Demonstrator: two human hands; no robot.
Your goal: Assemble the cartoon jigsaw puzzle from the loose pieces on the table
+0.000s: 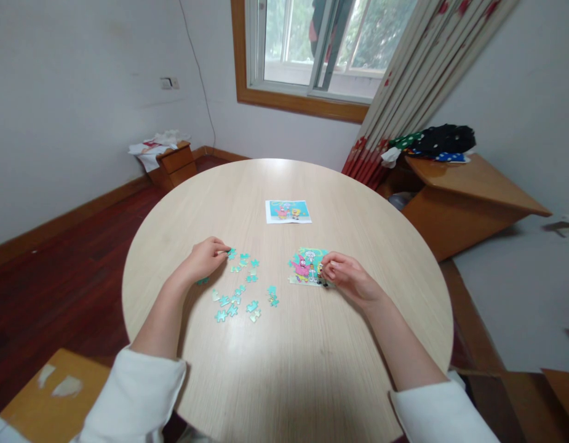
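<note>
On a round pale wooden table (284, 357) lies a partly joined cartoon jigsaw (306, 266) right of centre. My right hand (346, 275) rests at its right edge, fingers curled and pinched on a piece there. Several loose teal puzzle pieces (238, 289) are scattered left of centre. My left hand (205, 258) is beside them, its fingertips pinched on one piece at the top of the scatter. A small reference picture (288, 211) lies farther back on the table.
A wooden desk (473, 184) with dark clothes stands at the right by a striped curtain (417, 80). A small wooden cabinet (173, 161) sits by the left wall. A cardboard box (48, 400) is at my lower left. A window is behind the table.
</note>
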